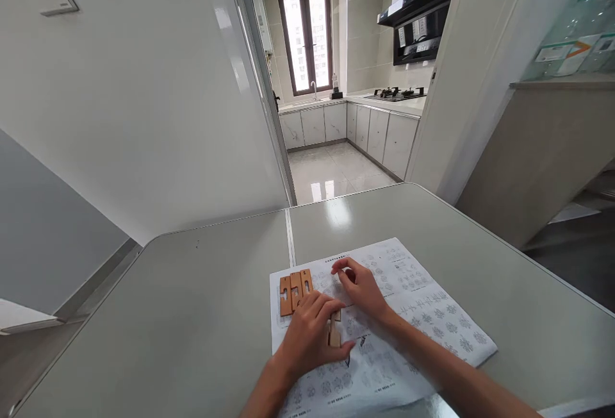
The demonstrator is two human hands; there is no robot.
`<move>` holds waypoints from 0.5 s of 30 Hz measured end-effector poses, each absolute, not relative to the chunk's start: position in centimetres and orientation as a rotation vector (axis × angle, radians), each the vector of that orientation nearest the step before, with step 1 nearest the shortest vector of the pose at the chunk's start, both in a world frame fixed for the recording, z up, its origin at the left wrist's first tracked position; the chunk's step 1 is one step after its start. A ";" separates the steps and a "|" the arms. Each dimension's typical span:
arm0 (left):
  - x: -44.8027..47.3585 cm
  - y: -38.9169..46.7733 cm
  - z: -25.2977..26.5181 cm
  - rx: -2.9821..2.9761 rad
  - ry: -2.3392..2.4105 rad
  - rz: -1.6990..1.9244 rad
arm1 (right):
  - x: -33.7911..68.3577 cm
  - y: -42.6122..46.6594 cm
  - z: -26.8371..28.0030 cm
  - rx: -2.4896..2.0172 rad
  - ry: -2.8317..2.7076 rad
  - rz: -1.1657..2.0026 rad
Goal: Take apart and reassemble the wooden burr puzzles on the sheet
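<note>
Flat brown wooden pieces (pixel 291 293) with cut-out slots and small numbers lie side by side on a printed sheet. My left hand (pixel 310 331) is bent over their near end, its thumb and index finger around lighter notched wooden pieces (pixel 335 336). The palm and fingers hide part of the wood. Just right of the brown pieces, my right hand (pixel 362 286) hovers low over the paper with curled fingers, the tips close together. Whether something small is pinched there cannot be made out.
The large printed sheet (pixel 408 296), covered in small diagrams, lies on a pale grey-green table (pixel 206 315) with a seam. Beyond the table's far edge, a doorway leads to a kitchen with a stove (pixel 396 93). Large clear bottles (pixel 576 40) stand on a ledge at right.
</note>
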State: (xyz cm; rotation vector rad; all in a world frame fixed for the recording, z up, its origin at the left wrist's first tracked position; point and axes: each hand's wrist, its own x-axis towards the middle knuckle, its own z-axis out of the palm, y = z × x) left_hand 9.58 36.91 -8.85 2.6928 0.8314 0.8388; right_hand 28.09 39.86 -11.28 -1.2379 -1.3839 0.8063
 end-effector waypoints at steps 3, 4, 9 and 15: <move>9.9 36.6 -9.5 2.684 0.788 0.723 | 28.3 40.2 -11.4 -1.247 -1.365 0.795; 10.0 36.5 -9.7 2.686 0.782 0.692 | 28.2 40.2 -11.4 -1.245 -1.376 0.788; 9.9 36.5 -9.5 2.647 0.768 0.608 | 27.9 40.1 -11.8 -1.220 -1.414 0.795; 8.6 37.4 -7.5 2.647 0.778 0.565 | 28.3 40.2 -11.6 -1.217 -1.388 0.827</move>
